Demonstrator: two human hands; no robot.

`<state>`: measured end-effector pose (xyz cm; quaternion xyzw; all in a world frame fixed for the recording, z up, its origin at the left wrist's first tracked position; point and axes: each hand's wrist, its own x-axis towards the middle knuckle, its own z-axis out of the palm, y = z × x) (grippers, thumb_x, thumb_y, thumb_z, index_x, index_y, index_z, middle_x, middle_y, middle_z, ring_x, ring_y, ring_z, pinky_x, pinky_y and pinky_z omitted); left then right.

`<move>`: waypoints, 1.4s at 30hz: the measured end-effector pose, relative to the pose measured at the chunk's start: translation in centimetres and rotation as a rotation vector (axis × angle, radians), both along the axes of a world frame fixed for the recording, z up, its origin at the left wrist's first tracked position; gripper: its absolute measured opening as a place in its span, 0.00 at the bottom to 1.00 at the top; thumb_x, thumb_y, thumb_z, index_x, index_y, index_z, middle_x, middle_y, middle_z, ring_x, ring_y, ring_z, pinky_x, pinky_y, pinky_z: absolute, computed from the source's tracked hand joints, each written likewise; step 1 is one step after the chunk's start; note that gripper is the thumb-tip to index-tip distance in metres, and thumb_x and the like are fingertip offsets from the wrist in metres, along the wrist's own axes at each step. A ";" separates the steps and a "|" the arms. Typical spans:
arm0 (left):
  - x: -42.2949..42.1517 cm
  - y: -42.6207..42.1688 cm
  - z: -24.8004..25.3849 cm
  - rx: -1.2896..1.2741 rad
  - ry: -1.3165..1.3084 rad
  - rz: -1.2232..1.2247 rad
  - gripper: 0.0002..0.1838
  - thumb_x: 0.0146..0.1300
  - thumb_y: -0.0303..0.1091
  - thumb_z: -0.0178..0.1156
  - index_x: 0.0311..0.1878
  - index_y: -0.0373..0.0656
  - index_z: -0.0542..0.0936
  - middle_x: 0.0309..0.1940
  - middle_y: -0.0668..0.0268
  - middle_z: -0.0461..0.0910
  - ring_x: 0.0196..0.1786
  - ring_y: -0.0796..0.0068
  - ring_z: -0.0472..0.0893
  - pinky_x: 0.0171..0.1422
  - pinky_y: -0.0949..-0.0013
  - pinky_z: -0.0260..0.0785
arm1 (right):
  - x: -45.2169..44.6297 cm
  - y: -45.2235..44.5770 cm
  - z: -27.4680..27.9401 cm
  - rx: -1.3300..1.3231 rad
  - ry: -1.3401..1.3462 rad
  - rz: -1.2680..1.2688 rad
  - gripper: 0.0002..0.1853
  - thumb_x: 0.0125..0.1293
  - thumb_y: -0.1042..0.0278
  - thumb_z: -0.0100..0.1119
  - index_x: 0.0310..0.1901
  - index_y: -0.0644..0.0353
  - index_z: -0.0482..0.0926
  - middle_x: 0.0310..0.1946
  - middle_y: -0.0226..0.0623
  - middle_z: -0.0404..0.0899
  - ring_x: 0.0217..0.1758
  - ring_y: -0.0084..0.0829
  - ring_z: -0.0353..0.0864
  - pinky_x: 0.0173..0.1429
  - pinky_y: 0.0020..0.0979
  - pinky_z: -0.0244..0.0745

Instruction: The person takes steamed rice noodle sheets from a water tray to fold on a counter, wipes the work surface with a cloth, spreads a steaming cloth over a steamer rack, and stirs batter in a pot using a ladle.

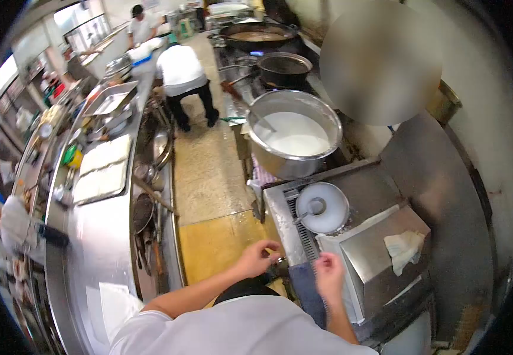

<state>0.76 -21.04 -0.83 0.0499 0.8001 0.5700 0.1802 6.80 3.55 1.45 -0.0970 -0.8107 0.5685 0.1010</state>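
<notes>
My left hand point(259, 259) is in front of my body at the counter's front edge, its thumb and fingers curved with a gap between them. Close to its fingertips is a small metal knob-like part point(280, 260); whether they touch is unclear. My right hand point(330, 277) is raised beside a dark blue cloth point(307, 290) that hangs over the counter edge. Its fingers are curled together and slightly blurred, hiding whatever may be in them. Beyond the hands, a round pan of whitish liquid point(333, 220) has a ladle point(314, 207) in it.
A large steel pot of white liquid point(298, 133) stands ahead, with woks point(259, 35) farther back. On the right, a sloped metal cover point(380, 248) carries a rag point(405, 248). Left is a steel counter point(99, 236) with trays point(105, 165). A person point(182, 71) bends over in the aisle.
</notes>
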 end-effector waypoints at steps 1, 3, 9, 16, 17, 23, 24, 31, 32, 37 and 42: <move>1.7 -1.5 -0.1 -0.020 0.009 0.055 0.18 0.69 0.34 0.69 0.60 0.39 0.82 0.42 0.65 0.86 0.37 0.81 0.81 0.43 0.69 0.77 | 0.4 -2.3 -2.8 -0.071 0.006 0.113 0.12 0.66 0.76 0.67 0.50 0.63 0.80 0.38 0.30 0.80 0.40 0.21 0.79 0.46 0.26 0.78; 5.0 -3.6 -0.6 -0.026 -0.010 0.158 0.18 0.69 0.34 0.69 0.60 0.39 0.82 0.39 0.67 0.85 0.34 0.80 0.80 0.40 0.69 0.76 | 1.3 -6.6 -3.0 -0.118 -0.114 0.297 0.14 0.65 0.75 0.69 0.51 0.64 0.82 0.39 0.32 0.84 0.40 0.22 0.81 0.46 0.27 0.80; 11.6 -8.8 1.6 -0.037 -0.066 0.342 0.20 0.69 0.35 0.69 0.60 0.37 0.81 0.40 0.63 0.84 0.35 0.78 0.80 0.40 0.69 0.76 | 2.7 -13.2 0.1 -0.052 -0.107 0.612 0.12 0.66 0.73 0.69 0.49 0.66 0.83 0.37 0.33 0.85 0.38 0.22 0.82 0.44 0.27 0.80; 13.0 -13.5 2.5 -0.015 0.000 0.491 0.18 0.70 0.36 0.68 0.58 0.39 0.82 0.28 0.71 0.80 0.28 0.83 0.74 0.33 0.72 0.69 | 1.2 -17.3 0.4 0.031 -0.153 0.733 0.13 0.67 0.72 0.69 0.50 0.66 0.82 0.37 0.32 0.85 0.38 0.22 0.82 0.45 0.27 0.79; 12.8 -14.5 2.1 -0.028 0.026 0.505 0.18 0.70 0.36 0.68 0.58 0.39 0.83 0.28 0.71 0.80 0.28 0.83 0.74 0.33 0.72 0.69 | 0.6 -18.2 0.4 0.044 -0.162 0.743 0.13 0.67 0.71 0.69 0.50 0.66 0.82 0.37 0.32 0.85 0.39 0.22 0.82 0.45 0.27 0.79; 10.9 -22.0 3.2 0.002 -0.008 0.568 0.18 0.69 0.37 0.69 0.58 0.38 0.83 0.34 0.67 0.84 0.32 0.82 0.77 0.37 0.71 0.73 | -3.1 -26.9 0.9 0.054 -0.192 0.819 0.14 0.68 0.68 0.68 0.51 0.66 0.82 0.38 0.32 0.85 0.40 0.22 0.82 0.47 0.28 0.79; 10.2 -23.6 3.4 0.009 -0.031 0.580 0.19 0.69 0.37 0.69 0.58 0.38 0.83 0.35 0.65 0.85 0.33 0.80 0.79 0.38 0.70 0.74 | -3.7 -28.7 0.8 0.062 -0.186 0.833 0.15 0.68 0.68 0.68 0.52 0.66 0.82 0.38 0.32 0.85 0.40 0.23 0.82 0.47 0.28 0.79; 7.0 -34.5 0.7 0.051 0.056 0.638 0.19 0.67 0.36 0.70 0.58 0.40 0.83 0.45 0.62 0.88 0.36 0.76 0.82 0.43 0.67 0.77 | -7.6 -40.5 1.0 0.110 -0.233 0.919 0.16 0.69 0.66 0.67 0.53 0.66 0.81 0.40 0.35 0.85 0.42 0.24 0.82 0.49 0.30 0.80; 6.7 -35.9 0.9 0.056 0.043 0.644 0.19 0.67 0.36 0.70 0.58 0.40 0.83 0.46 0.62 0.88 0.37 0.76 0.82 0.44 0.67 0.77 | -8.0 -42.0 1.2 0.122 -0.226 0.917 0.16 0.69 0.66 0.67 0.53 0.66 0.81 0.41 0.36 0.85 0.42 0.25 0.82 0.49 0.30 0.80; 4.6 -41.5 1.7 0.046 0.064 0.644 0.17 0.69 0.31 0.68 0.58 0.38 0.83 0.45 0.64 0.87 0.38 0.79 0.80 0.46 0.70 0.76 | -9.5 -47.2 1.2 0.114 -0.212 0.923 0.16 0.69 0.66 0.67 0.54 0.67 0.81 0.41 0.37 0.85 0.42 0.26 0.83 0.49 0.31 0.80; 3.8 -43.7 2.5 0.028 0.041 0.654 0.16 0.68 0.31 0.67 0.58 0.37 0.83 0.44 0.64 0.87 0.37 0.79 0.80 0.45 0.70 0.76 | -10.4 -49.4 1.9 0.079 -0.250 0.915 0.16 0.69 0.67 0.67 0.54 0.67 0.81 0.41 0.37 0.85 0.42 0.25 0.82 0.49 0.31 0.81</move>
